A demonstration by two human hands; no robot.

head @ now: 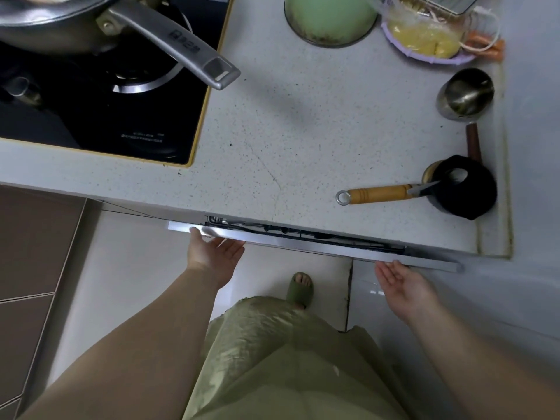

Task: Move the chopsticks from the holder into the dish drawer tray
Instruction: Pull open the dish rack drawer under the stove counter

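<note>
The dish drawer under the counter edge is pulled out a narrow gap, showing dark wire rack inside. Its long silver handle bar runs along the front. My left hand is palm up at the bar's left end, thumb on the front and fingers hooked beneath it. My right hand is palm up below the bar's right end, fingers apart, fingertips just reaching the bar. No chopsticks are in view. An empty steel cup stands at the counter's right edge.
On the speckled counter lie a wooden-handled tool and a black round container. A pan handle juts over the black cooktop. A green bowl and bagged food sit at the back. My slippered foot is on the floor.
</note>
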